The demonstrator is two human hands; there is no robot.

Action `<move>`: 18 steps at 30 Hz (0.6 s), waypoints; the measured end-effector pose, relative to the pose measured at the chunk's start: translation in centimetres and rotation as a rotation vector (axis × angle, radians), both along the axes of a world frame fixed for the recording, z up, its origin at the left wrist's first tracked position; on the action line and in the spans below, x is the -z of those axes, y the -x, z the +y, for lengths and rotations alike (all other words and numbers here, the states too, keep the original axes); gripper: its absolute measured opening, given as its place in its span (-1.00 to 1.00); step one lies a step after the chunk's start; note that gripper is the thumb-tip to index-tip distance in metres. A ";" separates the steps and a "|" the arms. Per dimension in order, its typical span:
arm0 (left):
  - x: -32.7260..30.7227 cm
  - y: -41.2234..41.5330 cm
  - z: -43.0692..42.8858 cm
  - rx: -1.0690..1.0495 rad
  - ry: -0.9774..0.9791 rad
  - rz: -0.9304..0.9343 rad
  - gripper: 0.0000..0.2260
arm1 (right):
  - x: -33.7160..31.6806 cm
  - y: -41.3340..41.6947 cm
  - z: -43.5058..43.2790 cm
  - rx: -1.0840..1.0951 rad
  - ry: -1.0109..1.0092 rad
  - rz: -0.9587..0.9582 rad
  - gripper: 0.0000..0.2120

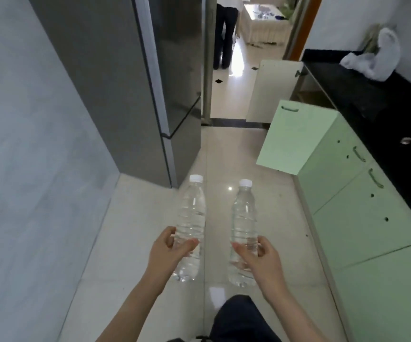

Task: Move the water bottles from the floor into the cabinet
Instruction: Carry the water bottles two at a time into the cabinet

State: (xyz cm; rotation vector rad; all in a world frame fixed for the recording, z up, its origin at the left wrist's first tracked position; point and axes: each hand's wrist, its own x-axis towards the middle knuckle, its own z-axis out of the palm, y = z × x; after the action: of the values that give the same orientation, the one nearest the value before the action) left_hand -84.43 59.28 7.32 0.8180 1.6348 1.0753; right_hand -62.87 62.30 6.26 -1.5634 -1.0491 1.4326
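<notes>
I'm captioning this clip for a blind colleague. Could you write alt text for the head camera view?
A person holds two clear, white-capped water bottles above a tiled floor: the left bottle in the left hand, the right bottle in the right hand. Green cabinets run along the right, one door standing open; a grey fridge stands on the left.

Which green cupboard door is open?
The farthest green door, the one with its handle at the top. It swings out over the floor, while the nearer green doors lie flat and shut.
</notes>
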 end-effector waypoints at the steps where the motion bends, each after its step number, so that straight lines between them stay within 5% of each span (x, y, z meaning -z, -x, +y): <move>1: 0.3 0.4 1.1 -0.006 0.020 -0.005 -0.83 | 0.3 0.6 1.2 -0.013 0.022 0.002 -0.79; 18: 0.5 5.7 34.2 -0.052 0.148 0.044 -0.69 | 1.3 4.7 35.4 -0.009 0.089 -0.007 -0.75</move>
State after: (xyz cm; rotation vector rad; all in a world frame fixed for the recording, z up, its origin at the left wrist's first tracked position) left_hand -90.17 93.48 6.84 0.7091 1.7588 0.9650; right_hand -67.54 97.72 4.96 -1.6292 -1.0094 1.4993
